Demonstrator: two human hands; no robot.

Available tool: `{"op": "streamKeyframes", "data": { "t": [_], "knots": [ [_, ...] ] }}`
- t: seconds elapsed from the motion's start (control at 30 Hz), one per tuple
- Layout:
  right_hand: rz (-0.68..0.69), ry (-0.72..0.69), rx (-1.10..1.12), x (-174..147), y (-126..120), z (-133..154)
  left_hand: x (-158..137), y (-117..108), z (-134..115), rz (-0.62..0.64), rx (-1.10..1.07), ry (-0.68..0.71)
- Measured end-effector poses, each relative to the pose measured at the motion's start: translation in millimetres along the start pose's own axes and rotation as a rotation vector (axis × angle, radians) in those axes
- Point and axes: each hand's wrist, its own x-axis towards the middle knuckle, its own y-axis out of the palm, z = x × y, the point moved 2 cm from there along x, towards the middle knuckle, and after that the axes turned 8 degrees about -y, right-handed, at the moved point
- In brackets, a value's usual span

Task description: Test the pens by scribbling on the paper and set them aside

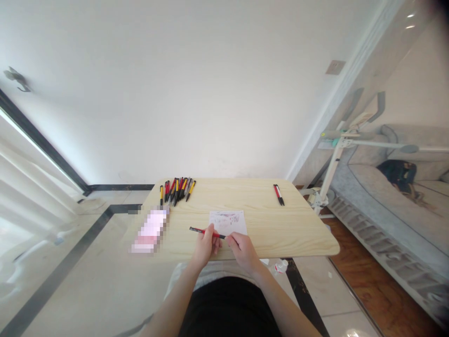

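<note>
A red and black pen (pixel 199 230) lies level between my two hands, above the near part of the table. My left hand (pixel 206 245) is closed around its middle, thumb on top. At the pen's right end, the fingers of my right hand (pixel 242 249) pinch the dark tip. Just beyond my hands rests a white sheet of paper (pixel 224 220) with dark and reddish scribbles. A pile of pens (pixel 178 188) in red, yellow, black and grey lies at the table's far left. Two more pens (pixel 278 194), one red and one white, lie side by side at the far right.
The light wooden table (pixel 259 220) stands against a white wall. A blurred-out pinkish rectangle (pixel 150 231) is at its left edge. Below the near edge stands a clear bottle (pixel 280 267) with a white cap. Right of the table are a white metal frame (pixel 331 173) and a grey sofa (pixel 375 187).
</note>
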Motion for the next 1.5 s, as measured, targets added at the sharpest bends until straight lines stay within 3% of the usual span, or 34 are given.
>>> {"op": "streamKeyframes", "data": {
  "t": [0.3, 0.53, 0.83, 1.03, 1.33, 1.5],
  "knots": [
    [-0.056, 0.173, 0.256, 2, 9, -13, -2, -1, -1, 0.035, -0.004, 0.026],
    [-0.072, 0.153, 0.247, -3, 7, -12, -2, -1, -1, 0.063, 0.016, 0.041],
    [-0.05, 0.123, 0.208, -4, 7, -10, -9, 0, -11, 0.019, 0.146, 0.226],
    [-0.053, 0.113, 0.189, -4, 7, -11, -6, -2, -3, -0.029, 0.124, 0.145],
    [-0.058, 0.101, 0.188, -4, 7, -13, -4, 1, 5, 0.042, -0.051, 0.044],
    [-0.065, 0.104, 0.182, -4, 6, -12, -2, -1, 9, 0.027, -0.043, 0.017]
  ]
}}
